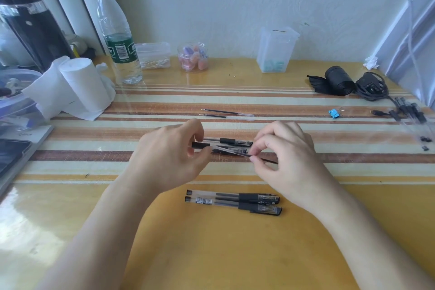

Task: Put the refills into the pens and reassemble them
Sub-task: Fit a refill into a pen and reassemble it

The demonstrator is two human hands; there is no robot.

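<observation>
The table [70, 195], striped across the middle and plain yellow toward the near edge, has its clutter along the sides and back. Tissue rolls [77, 87] and a water bottle [117, 37] crowd the left rear, a clear box [275, 49] stands by the wall, and a black bag roll [336, 80] lies at the right rear. That leaves a broad bare band around the hands. The left hand [169, 155] has its fingers curled round the dark end of a clear pen barrel [230, 150], held just above the stripes. The right hand [287, 162] pinches a thin black refill [269, 160] between thumb and forefinger at the barrel's open end. Other pens [227, 141] lie on the table just behind the barrel. Two assembled pens [235, 200] lie side by side near the front, below the right wrist. Two loose refills [226, 113] lie parallel farther back, well apart from the hands. A blue binder clip [334, 113] sits toward the right edge.
</observation>
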